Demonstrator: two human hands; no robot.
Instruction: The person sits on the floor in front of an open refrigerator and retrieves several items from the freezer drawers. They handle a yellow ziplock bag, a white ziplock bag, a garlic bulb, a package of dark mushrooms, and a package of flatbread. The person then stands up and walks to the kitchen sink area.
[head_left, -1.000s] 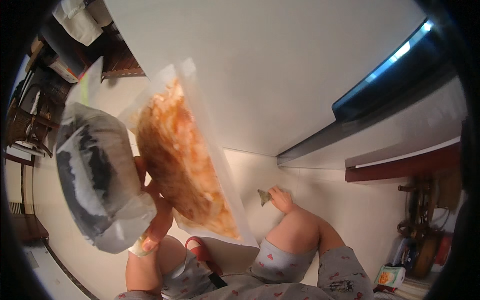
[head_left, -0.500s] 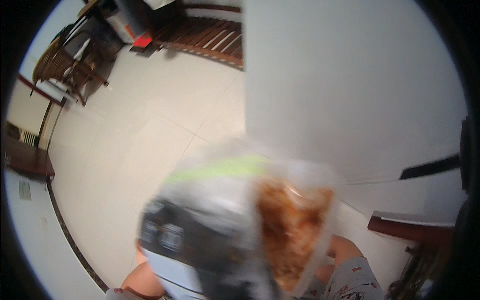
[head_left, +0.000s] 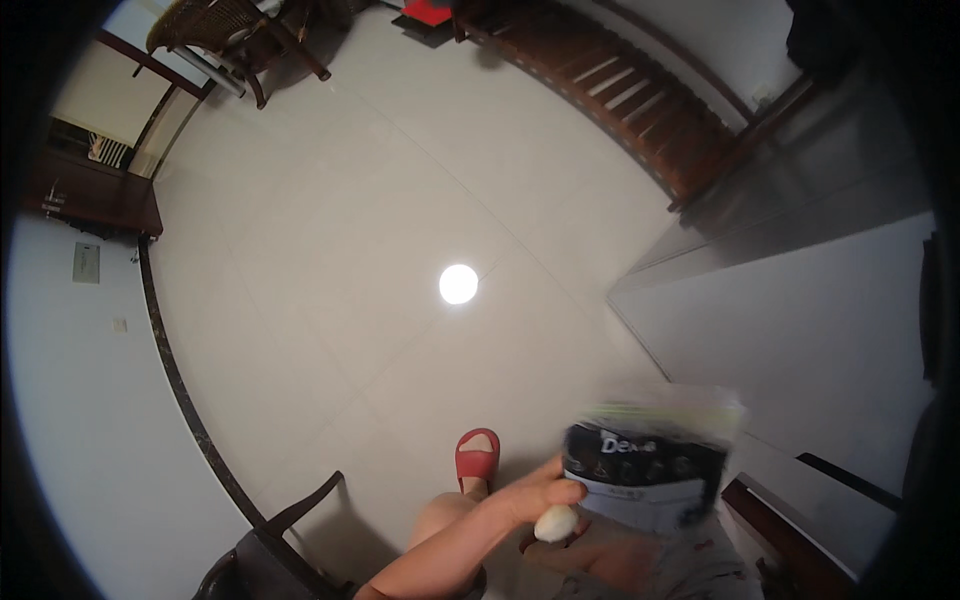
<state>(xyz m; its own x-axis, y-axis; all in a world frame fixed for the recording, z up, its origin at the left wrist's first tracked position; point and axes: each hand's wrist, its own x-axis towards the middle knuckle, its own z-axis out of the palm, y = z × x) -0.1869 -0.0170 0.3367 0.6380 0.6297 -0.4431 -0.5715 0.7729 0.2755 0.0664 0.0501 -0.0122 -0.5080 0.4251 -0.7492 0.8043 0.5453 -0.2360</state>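
My left hand [head_left: 540, 495], its arm rising from the lower edge, is closed at the left side of a resealable plastic bag [head_left: 640, 465]. The bag has a dark printed band, a pale lower panel and a light green strip near its top; motion smears its upper part. Just below the left fingers is a pale, egg-shaped thing [head_left: 556, 523], too small to name for sure. Skin shows beneath it, but I cannot make out whether that is my right hand or my leg. The bag's contents are hidden on this side.
A red slipper [head_left: 477, 458] is on my foot on the pale tiled floor [head_left: 330, 250]. A dark chair [head_left: 265, 550] stands at lower left, a slatted wooden bench [head_left: 600, 90] at the far right. A grey-white panel [head_left: 790, 320] stands to the right, a wicker chair [head_left: 225, 30] far left.
The bag has moved right and farther from my view, turning so its reddish-brown contents no longer show. My left hand and the pale egg-shaped thing have come into sight. The view has shifted.
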